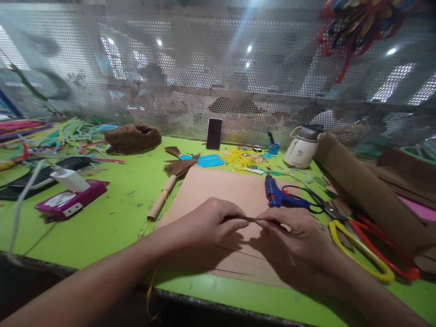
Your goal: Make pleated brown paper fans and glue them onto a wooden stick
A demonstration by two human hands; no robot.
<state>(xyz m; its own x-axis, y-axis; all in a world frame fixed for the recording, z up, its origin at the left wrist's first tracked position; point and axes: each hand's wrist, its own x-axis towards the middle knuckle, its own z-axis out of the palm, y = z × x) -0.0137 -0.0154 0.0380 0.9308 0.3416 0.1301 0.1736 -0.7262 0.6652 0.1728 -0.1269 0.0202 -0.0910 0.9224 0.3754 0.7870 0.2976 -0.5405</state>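
My left hand [211,222] and my right hand [294,236] meet over a tan sheet of card [221,190] on the green table [102,231]. Both pinch the ends of a thin brown strip [250,219] stretched between their fingertips. The fingers of both hands are closed on it. A small handmade broom [168,184] with a paper handle lies just left of the card. A blue glue gun [277,195] lies on the card's right edge, just beyond my right hand.
Scissors with yellow and red handles [368,247] lie at the right beside a brown cardboard roll [364,190]. A pink phone with a white charger [70,197], pipe cleaners [51,134], an upright phone [214,134] and a white jar [301,150] stand around. Mesh wall behind.
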